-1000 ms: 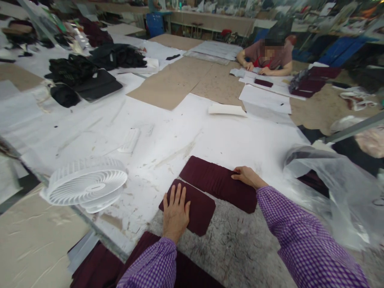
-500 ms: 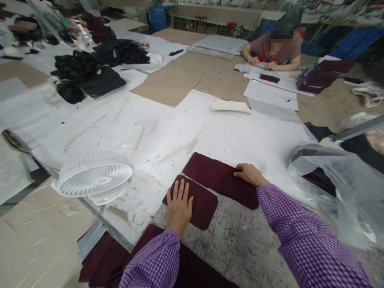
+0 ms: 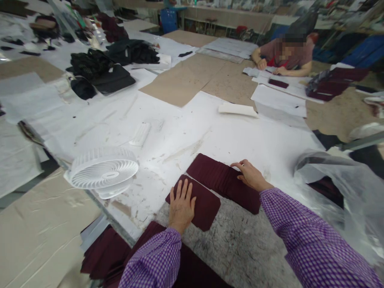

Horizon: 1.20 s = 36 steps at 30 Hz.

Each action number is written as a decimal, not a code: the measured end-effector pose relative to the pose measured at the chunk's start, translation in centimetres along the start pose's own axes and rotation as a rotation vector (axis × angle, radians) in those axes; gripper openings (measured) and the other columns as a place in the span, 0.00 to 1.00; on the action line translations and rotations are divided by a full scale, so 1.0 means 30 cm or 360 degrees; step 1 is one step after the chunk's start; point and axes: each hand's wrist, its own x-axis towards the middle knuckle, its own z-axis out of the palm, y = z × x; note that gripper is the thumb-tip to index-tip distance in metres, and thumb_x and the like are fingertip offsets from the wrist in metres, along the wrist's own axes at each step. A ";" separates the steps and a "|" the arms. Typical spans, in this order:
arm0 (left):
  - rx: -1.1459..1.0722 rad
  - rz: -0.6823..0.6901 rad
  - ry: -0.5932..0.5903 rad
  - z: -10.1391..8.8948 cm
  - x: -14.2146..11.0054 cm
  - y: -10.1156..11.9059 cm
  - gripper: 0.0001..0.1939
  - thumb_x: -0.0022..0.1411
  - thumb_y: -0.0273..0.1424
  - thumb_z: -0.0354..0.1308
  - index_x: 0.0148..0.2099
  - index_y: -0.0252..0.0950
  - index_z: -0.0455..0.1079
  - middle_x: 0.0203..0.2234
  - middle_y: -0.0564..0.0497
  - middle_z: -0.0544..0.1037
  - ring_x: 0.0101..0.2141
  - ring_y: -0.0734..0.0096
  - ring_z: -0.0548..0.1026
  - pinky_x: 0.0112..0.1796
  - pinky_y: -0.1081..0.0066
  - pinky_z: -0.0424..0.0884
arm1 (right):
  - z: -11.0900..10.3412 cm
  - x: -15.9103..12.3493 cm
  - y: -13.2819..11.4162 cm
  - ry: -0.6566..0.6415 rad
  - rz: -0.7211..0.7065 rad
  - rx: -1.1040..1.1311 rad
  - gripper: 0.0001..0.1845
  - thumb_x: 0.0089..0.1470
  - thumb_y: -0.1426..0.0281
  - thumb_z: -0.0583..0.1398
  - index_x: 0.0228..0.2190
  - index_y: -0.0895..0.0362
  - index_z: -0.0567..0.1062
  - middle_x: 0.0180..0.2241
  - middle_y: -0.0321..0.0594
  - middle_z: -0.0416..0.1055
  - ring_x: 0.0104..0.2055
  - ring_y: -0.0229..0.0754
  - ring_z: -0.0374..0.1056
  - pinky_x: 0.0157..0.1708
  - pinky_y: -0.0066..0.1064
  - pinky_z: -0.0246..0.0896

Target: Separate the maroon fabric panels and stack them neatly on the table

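Observation:
My left hand (image 3: 181, 204) lies flat with fingers together on a small maroon fabric piece (image 3: 207, 206) with rounded corners. My right hand (image 3: 250, 175) rests on the far right end of a longer maroon fabric stack (image 3: 220, 181), its fingers stretched over the edge. Both pieces lie side by side on the white paper-covered table (image 3: 180, 140). More maroon fabric (image 3: 105, 256) lies at the near edge below my left sleeve.
A white fan (image 3: 103, 170) lies face up to the left. A clear plastic bag (image 3: 339, 188) with maroon pieces sits at the right. Black garments (image 3: 99, 72) are piled far left. Another person (image 3: 285, 56) works across the table beside maroon stacks (image 3: 333, 82).
The view has shifted a little, so things sit further right and lower. My right hand has lifted its fingers slightly on the long stack. My left hand stays flat on the small piece.

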 end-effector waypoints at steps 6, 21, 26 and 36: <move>-0.0029 0.0040 0.0046 0.020 0.003 0.008 0.26 0.66 0.33 0.42 0.65 0.34 0.51 0.64 0.44 0.54 0.64 0.53 0.50 0.59 0.45 0.49 | -0.023 0.063 0.025 -0.0137 -0.0268 -0.0026 0.19 0.56 0.69 0.59 0.50 0.55 0.67 0.50 0.43 0.65 0.47 0.46 0.65 0.45 0.44 0.64; 0.0029 0.0037 -0.0012 0.013 0.005 0.009 0.26 0.66 0.34 0.42 0.65 0.34 0.51 0.65 0.45 0.52 0.64 0.54 0.49 0.59 0.46 0.49 | -0.009 0.174 0.025 -0.0354 -0.0264 -0.0052 0.11 0.58 0.66 0.58 0.41 0.58 0.72 0.44 0.41 0.71 0.41 0.41 0.69 0.41 0.40 0.67; 0.0045 0.0026 -0.0002 0.004 0.006 0.005 0.26 0.66 0.33 0.43 0.65 0.34 0.51 0.65 0.45 0.53 0.64 0.54 0.50 0.59 0.46 0.50 | -0.026 0.156 0.008 -0.0308 -0.0361 -0.0078 0.09 0.58 0.67 0.58 0.38 0.58 0.73 0.43 0.41 0.71 0.42 0.41 0.68 0.42 0.39 0.66; -0.0015 0.0033 0.0020 0.008 0.004 0.011 0.26 0.66 0.34 0.42 0.65 0.34 0.51 0.65 0.44 0.53 0.64 0.53 0.50 0.59 0.45 0.48 | -0.017 0.197 0.038 -0.0433 -0.0282 -0.0047 0.13 0.58 0.65 0.58 0.44 0.57 0.71 0.45 0.42 0.70 0.43 0.43 0.69 0.43 0.41 0.66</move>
